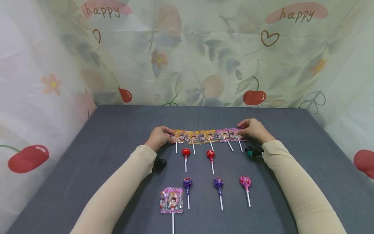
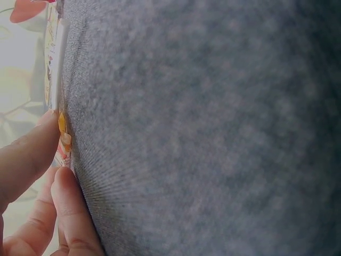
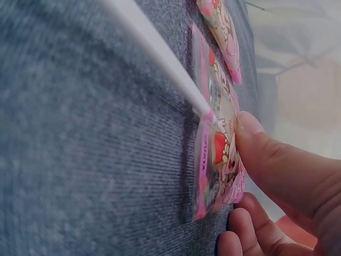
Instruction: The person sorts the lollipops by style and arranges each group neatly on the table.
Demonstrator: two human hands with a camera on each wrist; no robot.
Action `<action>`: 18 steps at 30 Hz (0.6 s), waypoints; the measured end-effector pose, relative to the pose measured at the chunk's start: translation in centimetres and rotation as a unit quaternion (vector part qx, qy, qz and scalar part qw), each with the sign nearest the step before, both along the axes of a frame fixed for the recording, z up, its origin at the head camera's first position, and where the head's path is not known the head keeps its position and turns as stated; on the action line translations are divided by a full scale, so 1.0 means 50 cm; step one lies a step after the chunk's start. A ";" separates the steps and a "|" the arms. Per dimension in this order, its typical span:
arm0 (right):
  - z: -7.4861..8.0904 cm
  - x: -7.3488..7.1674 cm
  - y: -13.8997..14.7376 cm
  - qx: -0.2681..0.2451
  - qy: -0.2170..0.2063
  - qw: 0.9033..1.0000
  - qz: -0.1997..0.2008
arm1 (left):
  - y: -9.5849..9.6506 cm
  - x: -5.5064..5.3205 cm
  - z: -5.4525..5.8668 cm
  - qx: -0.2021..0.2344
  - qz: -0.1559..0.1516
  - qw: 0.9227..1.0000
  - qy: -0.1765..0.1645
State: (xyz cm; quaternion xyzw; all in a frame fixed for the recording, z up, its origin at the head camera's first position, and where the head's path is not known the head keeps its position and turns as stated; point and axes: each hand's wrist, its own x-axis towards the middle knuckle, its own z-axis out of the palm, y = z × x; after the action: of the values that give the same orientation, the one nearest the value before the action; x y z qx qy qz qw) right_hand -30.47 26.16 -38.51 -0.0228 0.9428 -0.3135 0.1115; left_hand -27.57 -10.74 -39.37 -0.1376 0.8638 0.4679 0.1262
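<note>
Apparently squaring up a row of flat-wrapped lollipops (image 1: 207,136); pinching left end with left hand (image 1: 159,137), right end with right hand (image 1: 255,130). Likely needed next: even release, without skewing.

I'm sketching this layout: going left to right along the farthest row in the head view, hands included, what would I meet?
Left hand, first yellow-wrapped lollipop, second yellow-wrapped lollipop, third yellow-wrapped lollipop, first pink-wrapped lollipop, second pink-wrapped lollipop, right hand.
</note>
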 end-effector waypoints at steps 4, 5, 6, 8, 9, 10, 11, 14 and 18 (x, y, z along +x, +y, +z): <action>-0.001 -0.002 0.001 -0.001 -0.003 1.000 0.000 | 0.000 0.003 0.001 -0.001 0.001 1.000 0.000; -0.001 -0.002 0.001 -0.002 -0.002 1.000 -0.001 | 0.000 0.004 0.002 -0.003 -0.002 1.000 0.005; -0.001 -0.003 0.001 -0.002 -0.002 1.000 -0.001 | 0.001 0.005 0.003 -0.005 -0.006 1.000 0.010; -0.002 -0.003 0.002 -0.004 0.000 1.000 0.000 | 0.001 0.007 0.004 -0.006 -0.010 1.000 0.020; -0.002 -0.004 0.002 -0.005 0.000 1.000 -0.001 | 0.001 0.009 0.005 -0.007 -0.013 1.000 0.024; -0.002 -0.004 0.003 -0.005 0.001 1.000 -0.001 | 0.002 0.010 0.005 -0.007 -0.015 0.999 0.027; -0.003 -0.004 0.003 -0.006 0.001 1.000 -0.001 | 0.002 0.011 0.006 -0.008 -0.017 0.999 0.030; -0.004 -0.005 0.004 -0.003 0.003 1.000 -0.004 | 0.002 0.012 0.007 -0.006 -0.016 0.999 0.029; -0.005 -0.005 0.004 -0.003 0.005 1.000 -0.004 | 0.003 0.011 0.008 -0.008 -0.014 1.000 0.023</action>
State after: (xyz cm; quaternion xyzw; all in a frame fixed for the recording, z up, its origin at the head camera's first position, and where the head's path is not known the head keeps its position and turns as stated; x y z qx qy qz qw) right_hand -30.72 26.36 -38.77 -0.0206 0.9425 -0.3165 0.1056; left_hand -27.04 -10.61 -38.98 -0.1156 0.8723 0.4619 0.1113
